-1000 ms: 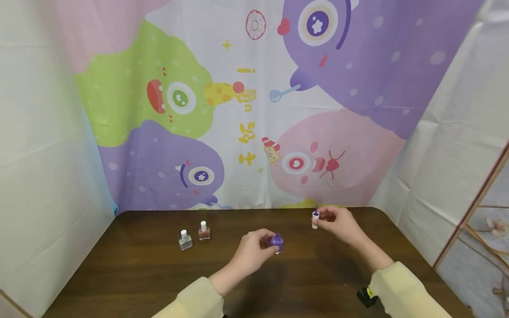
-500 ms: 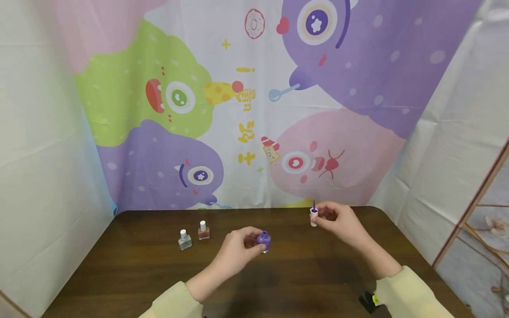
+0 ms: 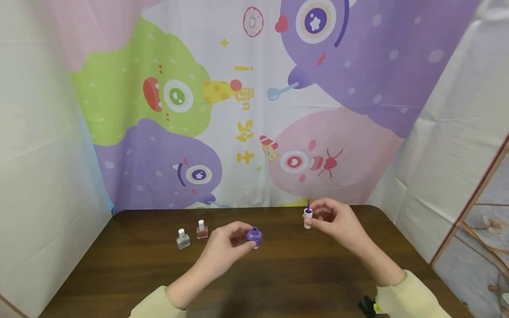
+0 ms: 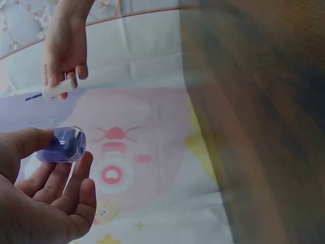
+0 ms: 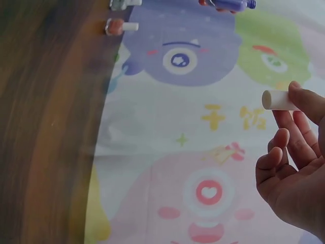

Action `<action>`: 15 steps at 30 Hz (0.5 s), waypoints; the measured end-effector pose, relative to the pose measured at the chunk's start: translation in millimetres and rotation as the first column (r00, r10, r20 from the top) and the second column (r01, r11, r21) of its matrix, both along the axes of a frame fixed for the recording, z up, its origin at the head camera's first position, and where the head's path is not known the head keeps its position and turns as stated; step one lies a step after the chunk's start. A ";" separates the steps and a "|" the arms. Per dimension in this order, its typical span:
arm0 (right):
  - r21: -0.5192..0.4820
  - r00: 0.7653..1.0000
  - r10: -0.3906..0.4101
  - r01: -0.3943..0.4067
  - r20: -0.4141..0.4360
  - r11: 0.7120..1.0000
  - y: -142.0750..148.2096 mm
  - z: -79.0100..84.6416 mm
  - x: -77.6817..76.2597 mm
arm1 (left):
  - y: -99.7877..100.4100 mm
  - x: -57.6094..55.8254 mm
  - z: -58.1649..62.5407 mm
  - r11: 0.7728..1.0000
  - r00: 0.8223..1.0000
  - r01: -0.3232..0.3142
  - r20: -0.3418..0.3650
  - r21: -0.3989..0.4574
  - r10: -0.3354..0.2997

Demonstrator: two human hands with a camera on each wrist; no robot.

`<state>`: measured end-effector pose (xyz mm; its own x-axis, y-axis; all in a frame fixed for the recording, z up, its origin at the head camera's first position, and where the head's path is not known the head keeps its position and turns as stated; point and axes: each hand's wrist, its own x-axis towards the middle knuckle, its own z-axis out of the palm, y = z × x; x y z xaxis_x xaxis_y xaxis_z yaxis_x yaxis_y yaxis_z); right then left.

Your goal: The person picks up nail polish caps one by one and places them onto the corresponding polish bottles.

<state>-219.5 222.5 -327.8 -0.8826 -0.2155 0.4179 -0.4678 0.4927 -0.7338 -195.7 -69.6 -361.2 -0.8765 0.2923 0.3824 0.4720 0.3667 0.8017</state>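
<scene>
My left hand [image 3: 222, 247] pinches an uncapped purple nail polish bottle [image 3: 255, 237] between thumb and fingers, its neck pointing up. In the left wrist view the purple bottle [image 4: 63, 145] shows clear glass at its base. My right hand [image 3: 338, 223] holds the white nail polish cap [image 3: 308, 219] upside down, so its purple-coated brush [image 3: 308, 205] points upward. The right wrist view shows the white cap [image 5: 279, 100] between thumb and fingertips, the brush hidden there. Bottle and cap are apart, both held above the table.
Two capped nail polish bottles, one grey-green [image 3: 183, 240] and one brownish pink [image 3: 202, 230], stand on the dark wooden table [image 3: 294, 274] at the left. A cartoon-printed curtain [image 3: 254, 185] hangs behind the table's far edge, and pale cloth [image 3: 43, 176] lines the left side.
My left hand has moved left with the purple bottle, away from the cap. My right hand has shifted slightly left with the cap and brush. The two standing bottles stay put.
</scene>
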 end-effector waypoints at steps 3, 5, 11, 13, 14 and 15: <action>-0.023 1.000 0.006 -0.006 0.001 1.000 -4.7 2.4 6.3 | -4.8 4.2 5.5 1.000 1.000 -0.004 -0.005 0.014 0.004; -0.036 1.000 0.016 -0.016 -0.003 0.999 -7.4 3.8 10.5 | -7.4 7.2 8.7 1.000 1.000 -0.005 -0.023 0.017 0.005; -0.073 0.998 0.059 -0.060 -0.009 0.996 -13.7 6.7 21.1 | -11.2 17.7 17.6 1.000 0.999 -0.021 -0.049 0.007 0.022; -0.090 0.997 0.081 -0.081 -0.009 0.993 -15.7 7.5 24.2 | -11.4 21.5 19.4 0.999 0.998 -0.036 -0.046 0.000 0.036; -0.102 0.996 0.092 -0.093 -0.010 0.990 -16.8 7.8 25.7 | -11.4 23.4 19.9 0.999 0.998 -0.045 -0.046 -0.004 0.045; -0.110 0.995 0.098 -0.099 -0.012 0.989 -17.8 8.1 27.3 | -11.1 25.1 20.2 0.999 0.998 -0.051 -0.048 -0.005 0.051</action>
<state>-192.2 204.7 -319.7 -0.8563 -0.2537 0.4499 -0.5153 0.3602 -0.7777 -170.6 -80.7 -341.0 -0.8712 0.2503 0.4222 0.4901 0.3960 0.7765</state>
